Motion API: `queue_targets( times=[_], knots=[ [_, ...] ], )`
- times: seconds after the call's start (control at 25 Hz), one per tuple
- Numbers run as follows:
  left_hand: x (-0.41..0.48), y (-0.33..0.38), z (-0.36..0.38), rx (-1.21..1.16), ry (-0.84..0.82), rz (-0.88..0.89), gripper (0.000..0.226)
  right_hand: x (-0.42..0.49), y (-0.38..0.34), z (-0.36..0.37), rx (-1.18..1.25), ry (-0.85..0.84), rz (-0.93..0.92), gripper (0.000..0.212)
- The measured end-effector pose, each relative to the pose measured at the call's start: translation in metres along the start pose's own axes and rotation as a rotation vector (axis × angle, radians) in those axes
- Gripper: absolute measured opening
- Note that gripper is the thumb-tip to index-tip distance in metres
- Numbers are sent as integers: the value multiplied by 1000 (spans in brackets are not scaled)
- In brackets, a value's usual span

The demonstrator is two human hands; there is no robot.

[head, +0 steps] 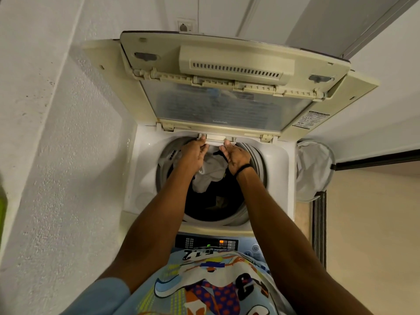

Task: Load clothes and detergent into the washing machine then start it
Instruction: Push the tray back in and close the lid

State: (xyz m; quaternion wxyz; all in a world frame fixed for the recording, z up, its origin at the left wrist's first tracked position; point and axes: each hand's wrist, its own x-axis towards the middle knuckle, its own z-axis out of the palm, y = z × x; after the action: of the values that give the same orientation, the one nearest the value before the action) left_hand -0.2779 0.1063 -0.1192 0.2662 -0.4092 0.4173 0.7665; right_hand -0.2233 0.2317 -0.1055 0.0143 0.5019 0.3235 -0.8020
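Note:
A top-loading washing machine (281, 160) stands in front of me with its folding lid (227, 105) raised against the back wall. White and dark clothes (211, 171) lie in the drum. A small cream detergent drawer (216, 140) sits at the back rim of the tub, just below the lid hinge. My left hand (195, 153) pinches the drawer's left end between thumb and fingertips. My right hand (237, 155), with a black band at the wrist, pinches its right end. Both forearms stretch over the drum.
The control panel (204, 243) at the machine's front edge shows a lit green digit and an orange light, partly hidden by my printed shirt. A white mesh laundry basket (314, 169) stands to the right. A rough white wall (56, 133) closes the left side. A wall socket (185, 27) sits behind.

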Motion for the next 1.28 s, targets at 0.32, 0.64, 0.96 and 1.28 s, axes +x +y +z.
queue_targets(
  times=[0.32,0.64,0.96,1.28],
  knots=[
    [3,3,6,74,55,0,25,-2,-6,12,-57,65,15,23],
    [5,2,10,124,150,31,3,-3,-8,24,-86,109,12,33],
    [6,-2,12,195,207,115,9,-15,-10,28,-71,120,-15,36],
    [3,2,6,144,40,79,7,-14,-14,35,-74,130,-11,29]
  ],
)
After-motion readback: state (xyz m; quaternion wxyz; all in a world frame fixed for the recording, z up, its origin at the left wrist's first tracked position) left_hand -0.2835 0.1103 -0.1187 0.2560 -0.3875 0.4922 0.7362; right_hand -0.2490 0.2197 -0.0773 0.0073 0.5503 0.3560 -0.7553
